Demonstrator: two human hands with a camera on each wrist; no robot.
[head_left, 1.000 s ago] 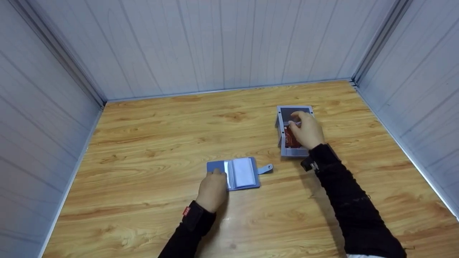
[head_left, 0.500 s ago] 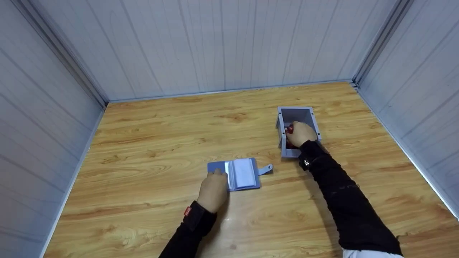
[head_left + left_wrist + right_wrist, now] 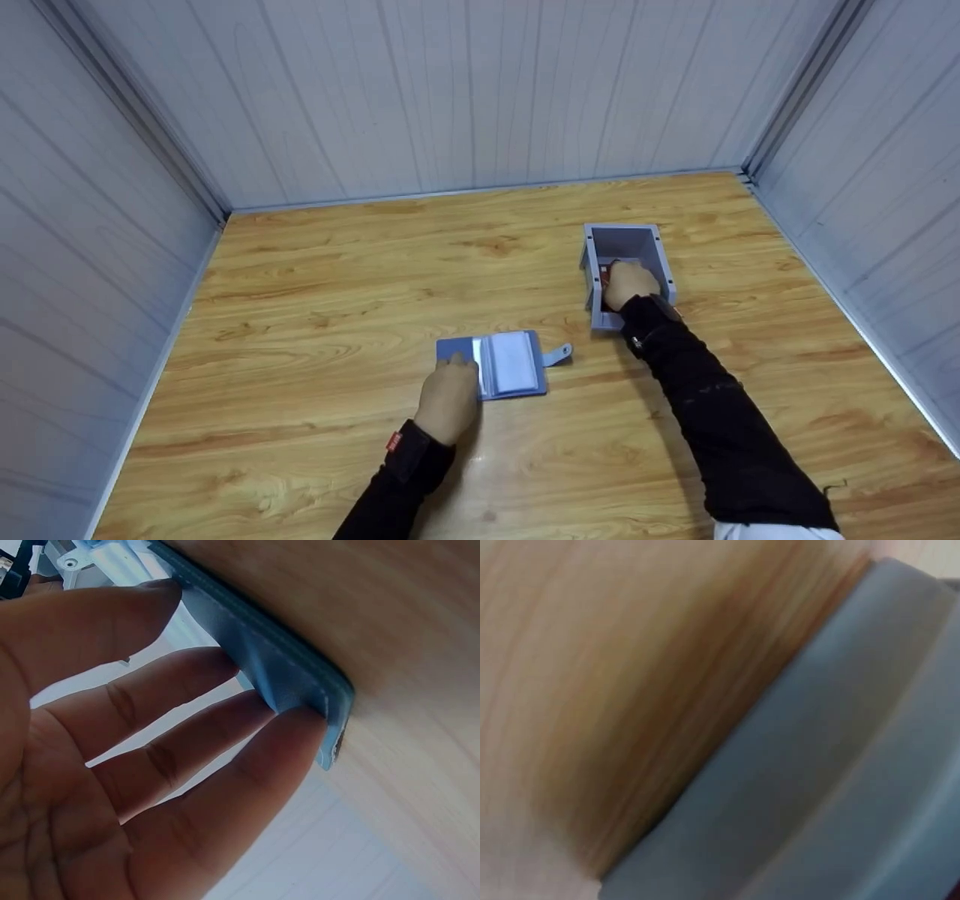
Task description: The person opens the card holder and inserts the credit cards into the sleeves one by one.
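A blue card holder lies unfolded on the table, its clear sleeves showing and its snap strap pointing right. My left hand rests on the left cover; in the left wrist view, thumb and fingertips press against the inside of that cover, fingers spread and gently bent. Deep in a grey bin is my right hand, its fingers hidden by the hand and the bin wall. Dark red cards show beside its thumb. I cannot tell whether the fingers grip one.
The bin's grey side fills much of the right wrist view, blurred. Pale panel walls enclose the wood-grain table at the back and on both sides.
My right hand has gone from above the bin down into it, covering most of the red cards. The left hand and the card holder have stayed in place.
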